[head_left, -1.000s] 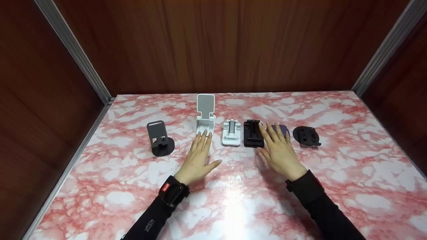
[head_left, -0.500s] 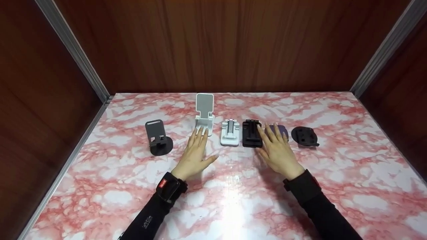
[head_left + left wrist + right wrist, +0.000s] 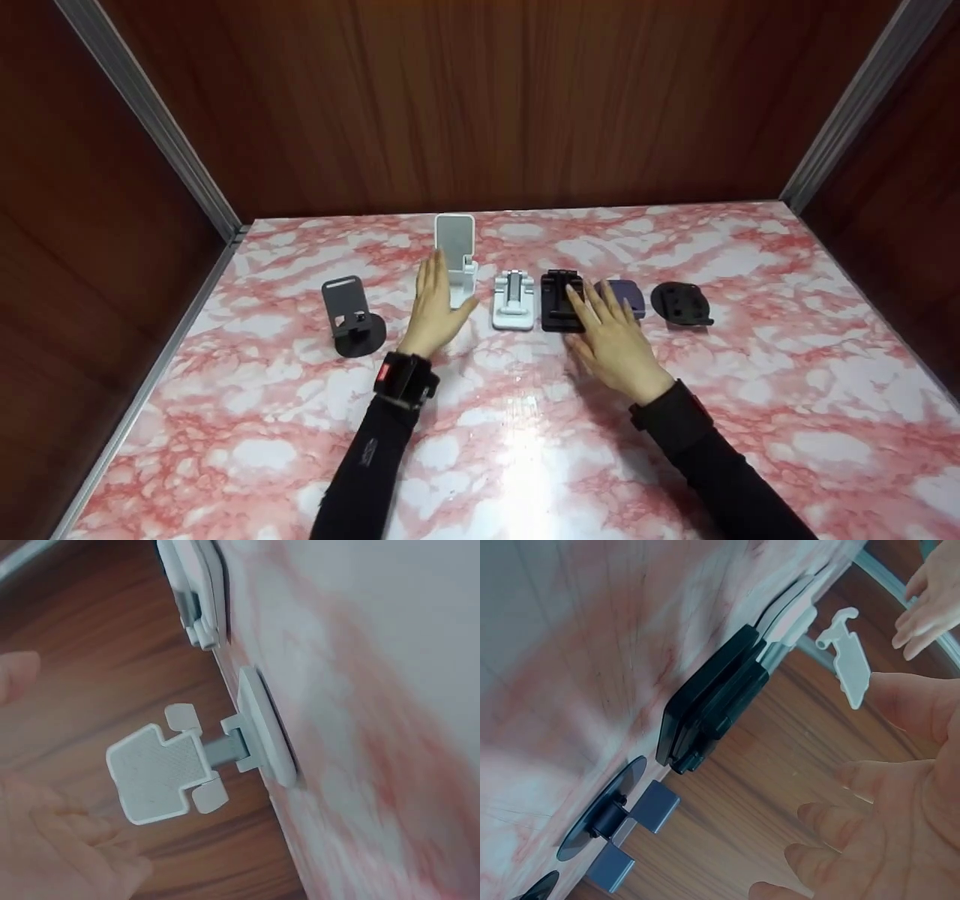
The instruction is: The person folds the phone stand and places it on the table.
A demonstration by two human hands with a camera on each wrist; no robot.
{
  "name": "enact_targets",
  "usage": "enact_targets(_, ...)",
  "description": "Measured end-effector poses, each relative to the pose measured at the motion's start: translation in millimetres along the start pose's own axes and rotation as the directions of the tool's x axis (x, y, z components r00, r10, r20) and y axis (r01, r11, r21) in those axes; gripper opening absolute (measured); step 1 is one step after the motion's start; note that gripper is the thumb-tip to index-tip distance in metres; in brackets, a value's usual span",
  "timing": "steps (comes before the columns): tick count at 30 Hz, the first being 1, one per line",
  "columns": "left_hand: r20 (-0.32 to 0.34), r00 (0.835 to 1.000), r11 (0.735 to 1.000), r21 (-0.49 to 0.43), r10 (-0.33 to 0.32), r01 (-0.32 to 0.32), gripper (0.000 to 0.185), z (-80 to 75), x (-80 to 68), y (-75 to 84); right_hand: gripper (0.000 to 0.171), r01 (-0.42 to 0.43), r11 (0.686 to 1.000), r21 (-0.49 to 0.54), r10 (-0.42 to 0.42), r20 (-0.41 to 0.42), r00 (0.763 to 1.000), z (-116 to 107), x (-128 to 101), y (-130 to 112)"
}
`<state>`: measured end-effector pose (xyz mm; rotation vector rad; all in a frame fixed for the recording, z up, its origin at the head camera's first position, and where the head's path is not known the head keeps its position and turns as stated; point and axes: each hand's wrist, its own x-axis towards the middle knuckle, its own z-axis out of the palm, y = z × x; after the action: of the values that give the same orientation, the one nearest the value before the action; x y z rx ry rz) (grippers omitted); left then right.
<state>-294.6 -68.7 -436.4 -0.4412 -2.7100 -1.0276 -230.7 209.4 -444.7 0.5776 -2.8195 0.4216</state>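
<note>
A row of phone stands lies on the pink marble table [image 3: 525, 450]. My left hand [image 3: 436, 300] stands on edge with straight fingers, right beside the upright white stand [image 3: 456, 251]; contact is unclear. In the left wrist view that white stand [image 3: 161, 772] is close to my fingers [image 3: 19, 675]. My right hand [image 3: 611, 334] is spread flat, its fingertips over the folded black stand [image 3: 556, 300] and the purple stand [image 3: 628, 296]. The right wrist view shows a gap between my fingers [image 3: 870, 840] and the black stand [image 3: 712, 701].
A grey stand on a round base [image 3: 351, 315] is at the left end of the row. A folded white stand [image 3: 514, 300] lies between my hands and a black round stand [image 3: 681, 304] is at the right end. Wooden walls [image 3: 480, 105] enclose the table.
My left hand has lifted off the table, moved forward and turned on edge beside the upright white stand. My right hand has shifted slightly left, over the black stand.
</note>
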Motion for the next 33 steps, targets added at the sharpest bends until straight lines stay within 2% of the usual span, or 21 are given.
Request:
enact_targets(5, -0.114, 0.994, 1.0, -0.006, -0.006, 0.005, 0.087, 3.6, 17.7, -2.2, 0.067, 0.001, 1.0, 0.006, -0.001, -0.003, 1.0, 1.6, -0.4, 0.5)
enact_targets(9, -0.147, 0.989, 0.999, -0.034, -0.02, 0.015, 0.087, 3.0, 25.7, -2.8, 0.068, 0.0, 1.0, 0.011, 0.001, -0.003, 1.0, 1.6, -0.8, 1.1)
enact_targets(13, -0.143, 0.989, 0.996, -0.078, -0.045, 0.034, 0.087, 2.1, 31.6, -6.9, 0.068, -0.002, 1.0, 0.01, 0.002, -0.012, 1.0, 1.8, -0.6, 2.1)
enact_targets(19, -0.104, 0.991, 0.984, -0.168, -0.079, 0.061, 0.085, 4.9, 39.1, -18.2, 0.069, 0.012, 1.0, 0.018, -0.012, -0.01, 1.0, 1.1, 0.6, 3.7)
enact_targets(24, -0.048, 0.989, 0.955, -0.273, -0.137, 0.119, 0.087, 7.6, 42.8, -24.6, 0.069, 0.009, 1.0, 0.027, -0.009, -0.009, 1.0, -1.9, 1.2, 5.6)
enact_targets(27, -0.027, 0.983, 0.919, -0.361, -0.182, 0.16, 0.09, 7.1, 43.7, -25.5, 0.069, 0.004, 0.999, 0.031, -0.004, 0.003, 1.0, -3.1, 1.2, 6.5)
enact_targets(29, -0.01, 0.978, 0.876, -0.446, -0.21, 0.184, 0.091, 6.0, 44.9, -25.5, 0.069, 0.007, 1.0, 0.031, -0.007, 0.01, 1.0, -3.6, 1.2, 6.6)
enact_targets(30, 0.002, 0.975, 0.845, -0.498, -0.224, 0.195, 0.092, 5.2, 45.5, -25.0, 0.069, 0.009, 1.0, 0.029, -0.01, 0.01, 1.0, -3.5, 1.1, 6.7)
enact_targets(33, 0.051, 0.97, 0.72, -0.661, -0.238, 0.211, 0.092, 2.8, 47.9, -22.6, 0.069, 0.014, 1.0, 0.024, -0.014, 0.004, 1.0, -3.0, 0.9, 6.7)
